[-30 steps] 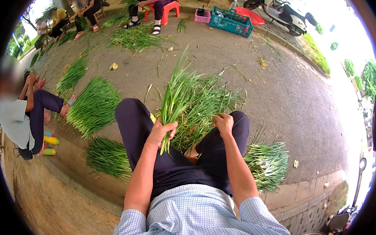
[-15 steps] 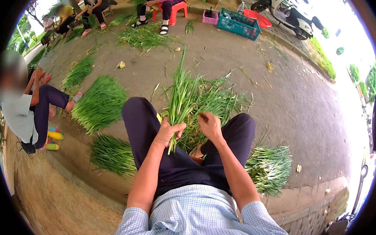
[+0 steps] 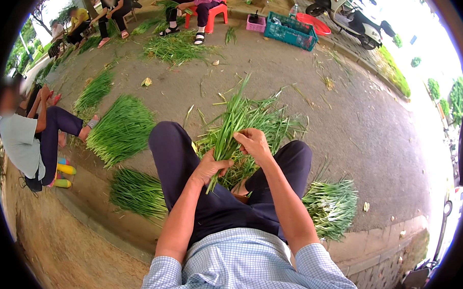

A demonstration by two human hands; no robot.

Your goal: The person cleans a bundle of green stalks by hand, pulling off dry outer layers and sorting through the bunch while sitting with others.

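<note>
- I see the bunch of long green stalks (image 3: 226, 136) between the wearer's knees, leaning to the upper right, above a loose heap of stalks (image 3: 273, 120) on the pavement (image 3: 384, 150).
- The left hand (image 3: 208, 168) is wrapped around the bunch near its lower ends, thumb across the front.
- The right hand (image 3: 253, 143) has its fingers bent, tips against the bunch's right side; I can't tell whether they pinch a single stalk.
- Half a second ago I had that right hand apart from the bunch; now it touches it, and the bunch tilts further right.
- Just outside the knees I see a dark green pile (image 3: 138, 192) on the left and a paler-ended pile (image 3: 331, 209) on the right.
- Beyond the left knee lies a broad pile (image 3: 122, 128), near a co-worker in a pale top (image 3: 22, 142).
- Farther out stand a pink basket (image 3: 256, 24), a teal crate (image 3: 290, 33) and a parked scooter (image 3: 358, 25); any markings on them are too small for me to read.
</note>
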